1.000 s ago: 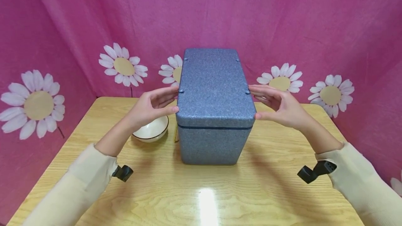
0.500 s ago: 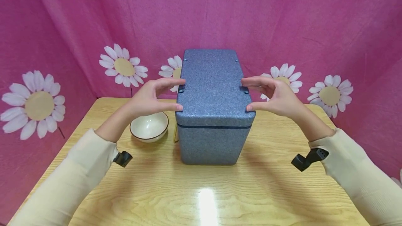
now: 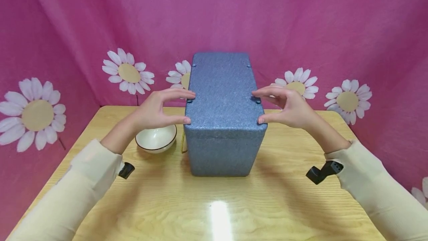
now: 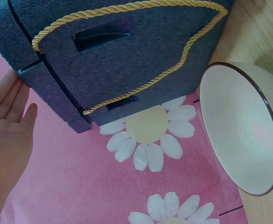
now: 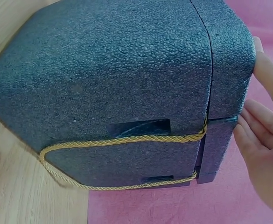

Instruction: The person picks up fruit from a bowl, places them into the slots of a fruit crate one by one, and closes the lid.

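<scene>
A blue-grey speckled foam box stands upright on the table, with its matching lid on top. My left hand rests its fingertips and thumb along the lid's left edge. On the opposite edge, the fingertips and thumb of my right hand touch the lid. The fingers of both hands are fairly straight. A yellow rope handle hangs on the box's left side in the left wrist view. Another rope handle loops along the right side, where a narrow seam shows under the lid.
A white bowl with a dark brown rim stands left of the box, partly under my left hand. The wooden table extends toward me. Behind it hangs a pink curtain with white daisies.
My hands have shifted from the lid's sides up onto its top edges. The dark gap between lid and box at the front has closed.
</scene>
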Tool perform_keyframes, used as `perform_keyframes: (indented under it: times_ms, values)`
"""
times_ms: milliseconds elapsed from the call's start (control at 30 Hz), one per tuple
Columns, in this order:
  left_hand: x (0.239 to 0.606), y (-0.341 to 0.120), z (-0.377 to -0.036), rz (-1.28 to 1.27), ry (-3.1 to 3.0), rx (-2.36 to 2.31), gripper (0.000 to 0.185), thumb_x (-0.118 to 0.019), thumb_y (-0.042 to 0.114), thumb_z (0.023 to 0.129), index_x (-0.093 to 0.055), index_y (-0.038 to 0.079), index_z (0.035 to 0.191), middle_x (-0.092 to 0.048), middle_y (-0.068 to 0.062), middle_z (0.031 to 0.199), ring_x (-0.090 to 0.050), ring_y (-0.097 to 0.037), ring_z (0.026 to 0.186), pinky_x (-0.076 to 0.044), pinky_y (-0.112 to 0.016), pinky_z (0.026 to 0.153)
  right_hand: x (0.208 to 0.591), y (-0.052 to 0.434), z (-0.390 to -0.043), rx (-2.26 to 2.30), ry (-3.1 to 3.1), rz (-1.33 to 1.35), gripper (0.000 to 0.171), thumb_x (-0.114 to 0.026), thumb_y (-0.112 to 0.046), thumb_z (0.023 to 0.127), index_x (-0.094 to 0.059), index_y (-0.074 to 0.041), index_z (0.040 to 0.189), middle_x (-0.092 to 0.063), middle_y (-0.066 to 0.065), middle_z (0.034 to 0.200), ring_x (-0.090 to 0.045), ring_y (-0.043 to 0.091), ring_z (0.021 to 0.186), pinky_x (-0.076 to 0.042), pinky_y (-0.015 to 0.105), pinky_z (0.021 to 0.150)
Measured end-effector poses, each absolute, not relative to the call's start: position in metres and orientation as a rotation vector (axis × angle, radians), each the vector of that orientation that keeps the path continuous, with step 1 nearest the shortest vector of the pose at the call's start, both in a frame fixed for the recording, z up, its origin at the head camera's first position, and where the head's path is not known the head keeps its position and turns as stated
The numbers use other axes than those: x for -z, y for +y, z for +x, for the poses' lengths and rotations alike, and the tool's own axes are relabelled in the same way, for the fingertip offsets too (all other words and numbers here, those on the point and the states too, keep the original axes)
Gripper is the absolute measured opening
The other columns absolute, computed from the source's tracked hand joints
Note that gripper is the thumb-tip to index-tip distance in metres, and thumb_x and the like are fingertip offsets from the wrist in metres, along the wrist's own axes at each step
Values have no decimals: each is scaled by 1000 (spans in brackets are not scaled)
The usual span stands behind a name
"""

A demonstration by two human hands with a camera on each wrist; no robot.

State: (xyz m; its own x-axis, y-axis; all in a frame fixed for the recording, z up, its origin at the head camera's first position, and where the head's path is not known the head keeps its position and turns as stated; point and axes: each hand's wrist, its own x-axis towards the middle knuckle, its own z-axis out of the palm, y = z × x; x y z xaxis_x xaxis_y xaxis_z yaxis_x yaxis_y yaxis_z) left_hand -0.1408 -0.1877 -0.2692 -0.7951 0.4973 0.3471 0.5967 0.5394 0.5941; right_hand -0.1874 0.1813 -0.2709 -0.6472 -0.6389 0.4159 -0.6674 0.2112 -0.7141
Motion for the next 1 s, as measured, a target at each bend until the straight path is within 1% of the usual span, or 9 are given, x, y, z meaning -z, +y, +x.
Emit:
perform_keyframes:
  times_ms: [167, 267, 333, 467, 567, 700, 833, 933, 1000]
  values:
    - [274, -190, -142, -969, -2592, 1075, 58, -80, 24, 77, -60, 15, 130, -60, -2, 135, -45, -22, 137, -32, -45, 116, 271, 179, -192, -1401, -2441, 1300, 64, -83, 2, 66, -59, 4, 126, -63, 7, 124, -55, -4, 118, -41, 13, 104]
    - [272, -192, -144, -942, -2580, 1093, 58, -81, 23, 76, -60, 15, 129, -61, -2, 134, -45, -21, 136, -32, -45, 116, 268, 177, -196, -1342, -2441, 1316, 65, -85, 1, 65, -60, 2, 126, -63, 17, 124, -55, -6, 117, -41, 11, 103]
    - [268, -192, -145, -895, -2593, 1144, 59, -82, 22, 75, -60, 15, 130, -61, -2, 134, -45, -19, 136, -32, -44, 116, 264, 174, -199, -1308, -2439, 1319, 65, -85, 0, 64, -61, 1, 125, -63, 20, 123, -57, -6, 115, -43, 11, 101]
    - [254, -190, -155, -803, -2628, 1270, 63, -81, 20, 76, -57, 15, 134, -58, -1, 138, -43, -15, 138, -30, -41, 118, 256, 171, -209, -1305, -2431, 1265, 63, -86, -1, 63, -63, 2, 122, -67, 18, 118, -62, -2, 109, -47, 12, 97]
    - [242, -188, -174, -770, -2610, 1408, 63, -78, 17, 79, -54, 11, 136, -53, -6, 143, -40, -15, 141, -28, -38, 120, 249, 168, -225, -1326, -2467, 1161, 60, -85, -2, 66, -63, 2, 122, -68, 16, 119, -64, -1, 107, -48, 11, 95]
    - [233, -187, -206, -701, -2547, 1661, 60, -72, 13, 83, -50, 6, 138, -48, -13, 147, -39, -17, 142, -28, -33, 120, 244, 162, -252, -1370, -2551, 1023, 58, -83, -7, 72, -61, 0, 125, -65, 15, 125, -63, 3, 113, -47, 12, 97]
    - [232, -183, -232, -634, -2547, 1757, 61, -70, 12, 84, -48, 6, 140, -46, -13, 149, -40, -16, 141, -30, -31, 119, 243, 153, -276, -1383, -2630, 974, 61, -82, -12, 74, -59, -2, 129, -61, 15, 133, -58, 15, 124, -45, 22, 105]
    - [234, -175, -247, -636, -2594, 1728, 64, -71, 12, 83, -46, 7, 141, -45, -11, 150, -39, -16, 142, -30, -31, 119, 242, 147, -290, -1380, -2675, 953, 64, -83, -14, 74, -57, -4, 132, -58, 15, 136, -54, 21, 130, -42, 30, 109]
    - [235, -170, -256, -637, -2618, 1705, 66, -73, 11, 82, -46, 6, 141, -45, -11, 150, -40, -17, 142, -29, -30, 119, 240, 143, -298, -1351, -2696, 933, 66, -83, -16, 73, -57, -5, 132, -58, 14, 137, -53, 22, 130, -41, 34, 110]
